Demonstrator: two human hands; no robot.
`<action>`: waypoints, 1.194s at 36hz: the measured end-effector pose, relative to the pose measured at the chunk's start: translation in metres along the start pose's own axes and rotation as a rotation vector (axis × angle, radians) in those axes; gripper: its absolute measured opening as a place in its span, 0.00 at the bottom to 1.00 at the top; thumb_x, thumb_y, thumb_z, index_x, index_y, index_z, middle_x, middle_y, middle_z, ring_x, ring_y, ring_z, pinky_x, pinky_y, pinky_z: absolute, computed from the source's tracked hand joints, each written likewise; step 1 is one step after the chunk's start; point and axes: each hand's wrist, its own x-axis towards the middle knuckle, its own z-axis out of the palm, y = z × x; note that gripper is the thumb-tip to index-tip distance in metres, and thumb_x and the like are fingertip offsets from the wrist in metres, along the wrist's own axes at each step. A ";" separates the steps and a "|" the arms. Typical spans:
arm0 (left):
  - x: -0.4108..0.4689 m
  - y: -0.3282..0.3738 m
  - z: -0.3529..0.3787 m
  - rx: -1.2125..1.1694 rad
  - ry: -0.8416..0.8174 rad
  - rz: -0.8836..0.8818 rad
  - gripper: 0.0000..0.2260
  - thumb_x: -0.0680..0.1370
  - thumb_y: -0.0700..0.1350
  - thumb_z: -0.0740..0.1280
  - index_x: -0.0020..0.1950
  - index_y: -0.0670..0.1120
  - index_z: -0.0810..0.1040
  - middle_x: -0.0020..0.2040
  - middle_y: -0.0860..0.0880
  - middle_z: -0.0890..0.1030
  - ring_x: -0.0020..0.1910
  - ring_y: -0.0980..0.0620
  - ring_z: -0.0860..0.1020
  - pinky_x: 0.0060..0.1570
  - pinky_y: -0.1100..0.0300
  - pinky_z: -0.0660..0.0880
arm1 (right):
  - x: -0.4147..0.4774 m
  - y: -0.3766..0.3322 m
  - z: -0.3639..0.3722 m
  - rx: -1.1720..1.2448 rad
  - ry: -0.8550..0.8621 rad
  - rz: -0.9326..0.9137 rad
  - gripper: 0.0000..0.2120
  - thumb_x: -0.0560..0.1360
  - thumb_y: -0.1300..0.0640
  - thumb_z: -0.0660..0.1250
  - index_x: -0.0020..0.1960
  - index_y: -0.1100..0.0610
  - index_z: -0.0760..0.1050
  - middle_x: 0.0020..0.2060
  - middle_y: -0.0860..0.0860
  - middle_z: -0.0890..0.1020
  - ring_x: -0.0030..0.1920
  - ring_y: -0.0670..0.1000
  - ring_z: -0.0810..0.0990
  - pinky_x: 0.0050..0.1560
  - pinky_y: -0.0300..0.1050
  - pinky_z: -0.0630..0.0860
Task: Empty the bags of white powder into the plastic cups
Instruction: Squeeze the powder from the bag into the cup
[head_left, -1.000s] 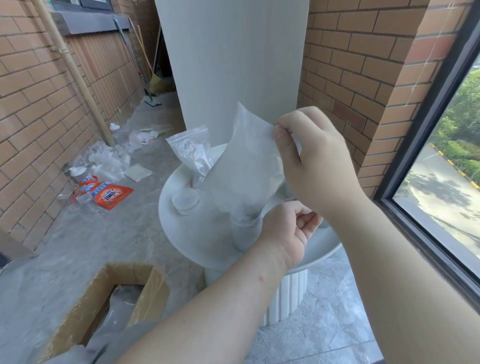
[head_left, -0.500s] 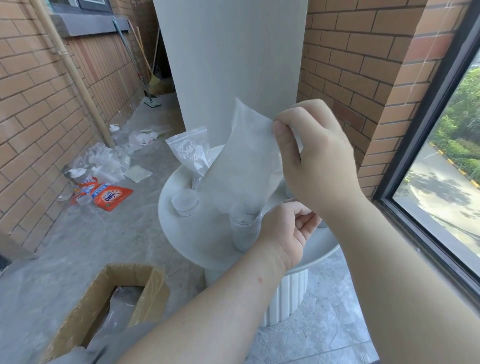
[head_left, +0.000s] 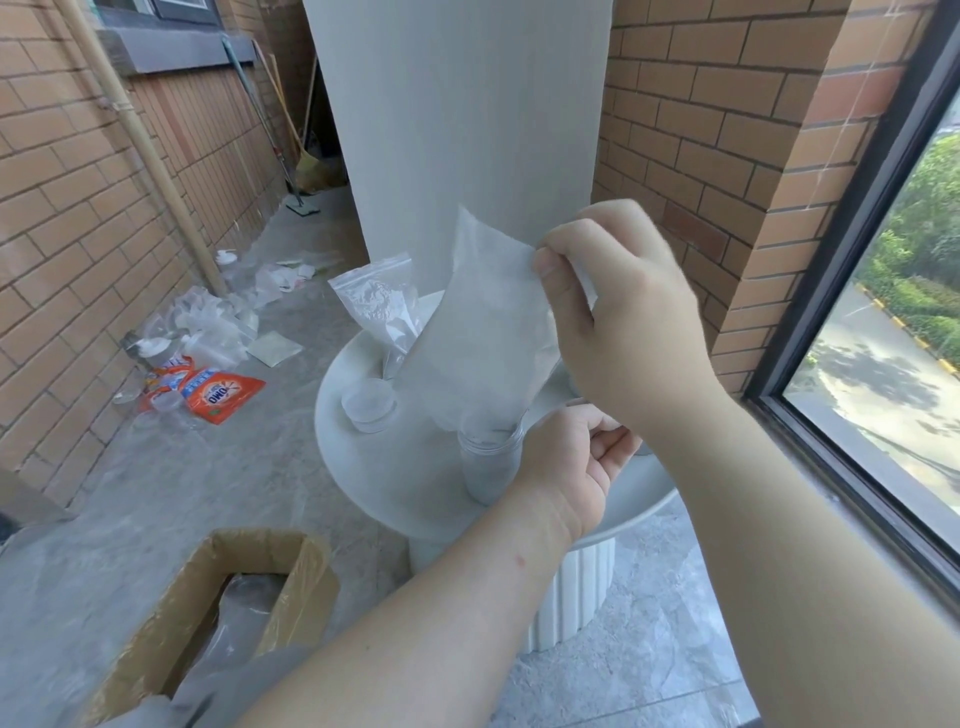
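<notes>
Below my right grip (head_left: 623, 312), the clear plastic cup (head_left: 488, 467) stands on the worktop (head_left: 384, 483), white powder showing through its wall. The bag (head_left: 488, 332) over it is hazy with powder. Little has shifted since half a second ago: the bag and both grips keep their pose. The bag's long axis runs steeply, mouth down in the cup, top corner up where my right grip pinches it. My left grip (head_left: 566, 462) is curled just beside the cup; I cannot tell what it holds.

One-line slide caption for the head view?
Right hand pinches an upended powder bag, mouth in a plastic cup on the round white table; left hand curled beside it.
</notes>
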 end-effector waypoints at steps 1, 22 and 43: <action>0.001 0.000 0.000 0.000 -0.003 0.001 0.14 0.78 0.30 0.57 0.38 0.44 0.75 0.29 0.50 0.81 0.26 0.55 0.80 0.36 0.62 0.80 | 0.000 0.000 0.000 0.027 -0.012 -0.002 0.10 0.82 0.58 0.62 0.49 0.61 0.80 0.48 0.54 0.80 0.48 0.58 0.78 0.43 0.57 0.76; -0.006 0.002 0.003 0.022 0.036 0.016 0.16 0.78 0.30 0.56 0.34 0.45 0.72 0.24 0.51 0.77 0.21 0.56 0.76 0.28 0.64 0.77 | -0.002 0.001 0.004 0.040 0.019 0.033 0.10 0.82 0.56 0.61 0.49 0.58 0.79 0.46 0.51 0.80 0.46 0.57 0.78 0.45 0.61 0.75; -0.008 0.002 0.005 0.037 0.056 0.043 0.23 0.78 0.29 0.56 0.26 0.46 0.71 0.21 0.53 0.73 0.17 0.56 0.72 0.22 0.68 0.71 | -0.003 0.003 0.004 0.019 0.105 -0.002 0.09 0.82 0.60 0.62 0.48 0.62 0.79 0.40 0.52 0.80 0.40 0.59 0.77 0.40 0.59 0.75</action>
